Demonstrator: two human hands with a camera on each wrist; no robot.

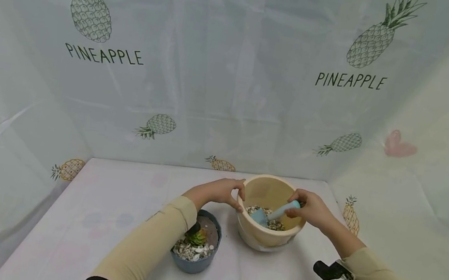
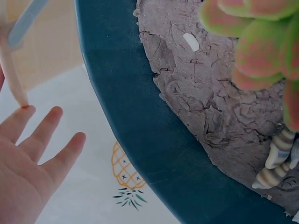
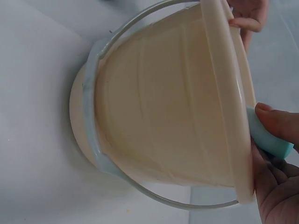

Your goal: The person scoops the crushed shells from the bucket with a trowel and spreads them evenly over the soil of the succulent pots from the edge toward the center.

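Observation:
A cream bucket (image 1: 252,236) stands on the table with mixed gravel (image 1: 277,225) inside. My left hand (image 1: 220,193) grips its left rim, thumb on the near side; in the left wrist view several fingers of that hand (image 2: 35,154) are spread beside the rim. At the right rim my right hand (image 1: 313,210) holds the light-blue handle of a small toy shovel (image 1: 283,210), whose blade lies tilted in the gravel. The right wrist view shows the thumb on the shovel handle (image 3: 266,135) and fingers below it, partly hidden.
Below my left forearm sits a dark blue pot (image 1: 191,267) with a succulent (image 1: 199,238), pebbles and shells, partly covered by the sleeve. The bucket's grey handle (image 3: 100,161) hangs down around its side. Pineapple-print cloth (image 1: 236,63) forms the walls behind the pale table.

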